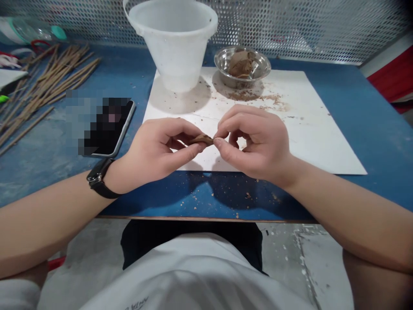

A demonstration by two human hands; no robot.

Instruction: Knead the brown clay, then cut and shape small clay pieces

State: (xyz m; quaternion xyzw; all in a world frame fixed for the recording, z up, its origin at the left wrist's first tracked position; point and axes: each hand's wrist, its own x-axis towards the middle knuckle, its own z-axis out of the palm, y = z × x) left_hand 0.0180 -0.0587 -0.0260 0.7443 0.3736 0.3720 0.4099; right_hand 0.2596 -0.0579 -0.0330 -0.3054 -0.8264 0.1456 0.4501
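Above the front edge of a white board (309, 125), both my hands pinch one small piece of brown, clay-like material (204, 138). My left hand (161, 148), with a black watch on its wrist, grips the piece's wider, flattened part between thumb and fingers. The narrow tip sits between the thumb and forefinger of my right hand (256, 140). Fingers partly cover the piece, so its full shape is hidden. Behind my hands, a shiny metal bowl (240, 79) holds a larger brown lump (241, 63) of similar colour.
A white plastic bucket (177, 51) stands upright left of the bowl. Near my left wrist lies a phone (124, 125). Several thin brown sticks (61, 77) are piled at the left, with a clear bottle (32, 30) behind. Brown crumbs dot the board and blue table (342, 103); perforated metal mesh (300, 30) rises behind.
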